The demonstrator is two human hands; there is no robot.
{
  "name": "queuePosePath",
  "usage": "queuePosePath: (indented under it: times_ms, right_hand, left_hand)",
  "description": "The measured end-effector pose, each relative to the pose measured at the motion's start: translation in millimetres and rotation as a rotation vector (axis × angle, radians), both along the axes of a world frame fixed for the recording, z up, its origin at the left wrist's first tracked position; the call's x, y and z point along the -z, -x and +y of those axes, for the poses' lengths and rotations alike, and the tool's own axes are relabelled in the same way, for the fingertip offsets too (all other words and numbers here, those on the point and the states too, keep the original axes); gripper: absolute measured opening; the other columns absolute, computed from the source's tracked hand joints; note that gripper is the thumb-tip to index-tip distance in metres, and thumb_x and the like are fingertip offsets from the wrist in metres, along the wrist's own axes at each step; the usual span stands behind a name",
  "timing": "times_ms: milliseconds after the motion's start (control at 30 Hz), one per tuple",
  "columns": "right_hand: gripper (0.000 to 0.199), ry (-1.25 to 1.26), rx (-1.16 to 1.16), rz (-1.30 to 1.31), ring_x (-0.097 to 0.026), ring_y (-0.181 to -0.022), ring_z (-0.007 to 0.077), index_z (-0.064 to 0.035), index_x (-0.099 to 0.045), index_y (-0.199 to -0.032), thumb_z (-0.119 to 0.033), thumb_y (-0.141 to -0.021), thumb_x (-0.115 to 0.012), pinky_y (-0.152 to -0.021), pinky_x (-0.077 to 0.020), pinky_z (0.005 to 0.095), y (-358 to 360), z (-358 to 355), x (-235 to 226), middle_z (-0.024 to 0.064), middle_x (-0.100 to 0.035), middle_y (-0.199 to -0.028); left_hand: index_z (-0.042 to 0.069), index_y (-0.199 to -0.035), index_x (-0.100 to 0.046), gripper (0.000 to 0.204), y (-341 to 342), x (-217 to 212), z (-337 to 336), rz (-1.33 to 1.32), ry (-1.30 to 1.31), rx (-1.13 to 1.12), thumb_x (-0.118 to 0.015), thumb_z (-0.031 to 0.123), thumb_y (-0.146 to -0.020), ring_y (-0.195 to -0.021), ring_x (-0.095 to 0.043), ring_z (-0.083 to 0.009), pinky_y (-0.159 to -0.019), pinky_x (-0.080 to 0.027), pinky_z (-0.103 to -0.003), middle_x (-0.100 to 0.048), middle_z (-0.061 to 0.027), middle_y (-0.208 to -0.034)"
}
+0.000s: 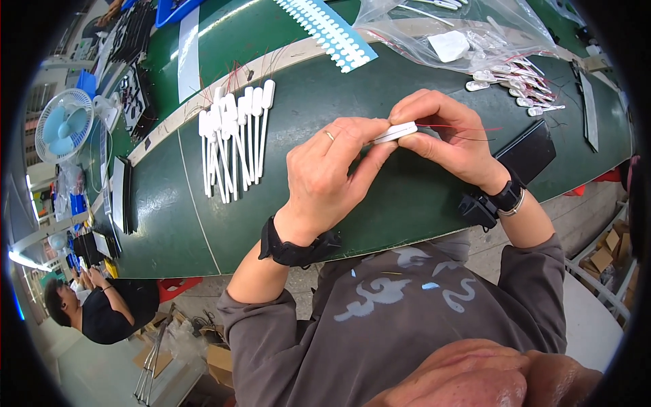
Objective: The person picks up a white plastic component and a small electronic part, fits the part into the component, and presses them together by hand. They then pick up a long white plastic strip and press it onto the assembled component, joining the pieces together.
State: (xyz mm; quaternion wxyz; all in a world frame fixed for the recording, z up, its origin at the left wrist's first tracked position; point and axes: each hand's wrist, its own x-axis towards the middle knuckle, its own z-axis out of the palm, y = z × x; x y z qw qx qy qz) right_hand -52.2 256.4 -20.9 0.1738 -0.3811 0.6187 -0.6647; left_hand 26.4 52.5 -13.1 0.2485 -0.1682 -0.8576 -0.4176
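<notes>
Over the green table, both of my hands pinch a small white plastic casing (395,133) with a seam along its side. My left hand (324,166) grips one end between thumb and fingers; a ring shows on one finger. The other end sits in the fingertips of my right hand (451,136). A thin red wire and a dark wire trail from the casing past my right palm. To the left lies a bunch of white paddle-ended sticks (237,125), several with thin wires at their far ends.
At the far right, a clear plastic bag (468,37) lies beside a heap of small wired pieces (519,85). A blue sheet of white stickers (332,34) is at the back. A black flat object (529,152) rests by my right wrist. Another person (102,305) sits at left.
</notes>
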Motion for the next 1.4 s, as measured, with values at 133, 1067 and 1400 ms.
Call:
queuePosePath:
  times_ms: [133, 1067, 1400]
  right_hand:
    - [0.024, -0.016, 0.006, -0.122, -0.061, -0.105, 0.0137, -0.001, -0.061, -0.116, -0.003, -0.094, -0.068, -0.091, -0.051, 0.028, 0, 0, -2, 0.0079, -0.062, -0.118]
    - [0.025, -0.016, 0.04, -0.48, -0.067, -0.097, 0.0129, -0.0009, -0.061, -0.12, -0.009, -0.097, -0.064, -0.092, -0.0543, 0.0266, 6, -4, -2, 0.0071, -0.067, -0.112]
    - [0.024, -0.053, 0.044, -0.468, -0.067, -0.093, 0.0104, -0.0008, -0.063, -0.119, -0.009, -0.096, -0.065, -0.088, -0.0536, 0.0242, 5, -5, -4, 0.0056, -0.068, -0.109]
  left_hand:
    - [0.007, -0.101, -0.069, 0.027, 0, 1, 2, -0.026, -0.011, -0.028, -0.08, 0.003, -0.077, -0.072, -0.068, -0.0205, -0.057, -0.052, -0.031, -0.071, -0.0044, -0.089]
    - [0.001, -0.11, -0.073, 0.021, 1, 8, 2, -0.361, -0.329, -0.028, -0.066, 0.001, -0.09, -0.069, -0.069, -0.0174, -0.063, -0.054, -0.028, -0.073, -0.0123, -0.086]
    - [0.004, -0.108, -0.074, 0.02, 2, 11, 0, -0.264, -0.2, -0.028, -0.069, 0.003, -0.088, -0.063, -0.068, -0.0176, -0.059, -0.053, -0.029, -0.074, -0.011, -0.086]
